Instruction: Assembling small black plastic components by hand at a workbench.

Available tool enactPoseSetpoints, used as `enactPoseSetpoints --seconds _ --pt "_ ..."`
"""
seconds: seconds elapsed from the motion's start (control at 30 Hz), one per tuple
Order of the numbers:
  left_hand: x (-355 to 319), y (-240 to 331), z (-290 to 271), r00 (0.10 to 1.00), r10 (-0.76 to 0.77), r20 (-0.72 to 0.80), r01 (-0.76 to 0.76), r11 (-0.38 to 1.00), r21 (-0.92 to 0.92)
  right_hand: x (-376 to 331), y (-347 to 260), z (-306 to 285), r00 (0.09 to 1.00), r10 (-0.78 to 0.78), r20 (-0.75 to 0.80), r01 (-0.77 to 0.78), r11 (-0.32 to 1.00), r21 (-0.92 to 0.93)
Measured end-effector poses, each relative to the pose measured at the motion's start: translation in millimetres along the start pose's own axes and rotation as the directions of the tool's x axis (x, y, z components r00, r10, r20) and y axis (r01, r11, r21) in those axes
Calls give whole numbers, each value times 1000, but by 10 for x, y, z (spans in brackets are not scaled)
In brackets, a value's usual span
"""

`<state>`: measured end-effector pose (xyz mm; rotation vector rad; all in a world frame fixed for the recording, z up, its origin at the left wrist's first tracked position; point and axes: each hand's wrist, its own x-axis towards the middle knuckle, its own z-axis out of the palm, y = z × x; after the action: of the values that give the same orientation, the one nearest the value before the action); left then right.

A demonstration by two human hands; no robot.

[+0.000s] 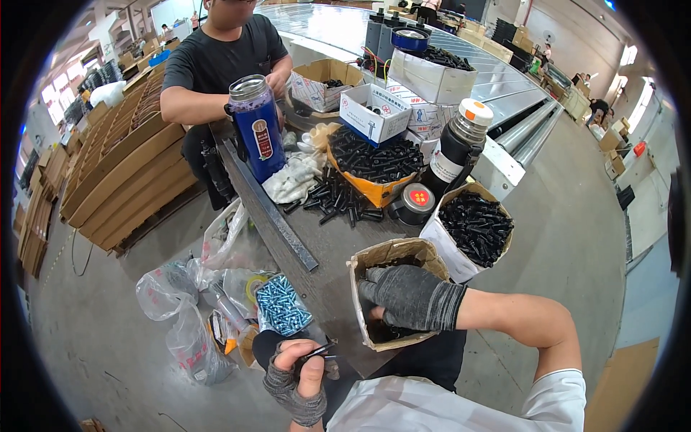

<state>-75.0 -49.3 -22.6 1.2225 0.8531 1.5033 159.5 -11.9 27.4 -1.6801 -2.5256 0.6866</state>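
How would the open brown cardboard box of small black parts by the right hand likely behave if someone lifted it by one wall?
The cardboard box would probably sag: its walls already look bent and crumpled. It likely feels heavy for its size, as the black parts look like metal. The right hand reaches inside, so a tilt might spill them.

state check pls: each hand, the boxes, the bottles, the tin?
Right hand: gloved, reaching into brown box.
Left hand: gripping black screws.
Brown box: open.
White box: open, full of black screws.
Blue bottle: upright, capped.
Black bottle: upright, capped.
Round tin: lidded.
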Motion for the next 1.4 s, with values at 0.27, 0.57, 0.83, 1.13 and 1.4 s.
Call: enactPoseSetpoints --seconds 0.27,0.57,0.83,1.13,1.4 --pt "-15 35 -39 999 -1 40 -2 997 74 -91 280 -192 996 -11 -91 36 961 275" --pt "294 61 185 992 65 113 -82 985 155 -297 288 -416 999 29 26 -38 573 819" --pt "529 20 497 982 69 176 -95 985 144 -438 221 -351 995 51 81 -88 168 982" --pt "591 16 693 957 141 254 -194 961 196 -415 242 -299 995 54 90 -92 42 995" --pt "599 19 739 958 147 247 -205 952 227 -380 209 -327 991 122 -57 21 272 962"
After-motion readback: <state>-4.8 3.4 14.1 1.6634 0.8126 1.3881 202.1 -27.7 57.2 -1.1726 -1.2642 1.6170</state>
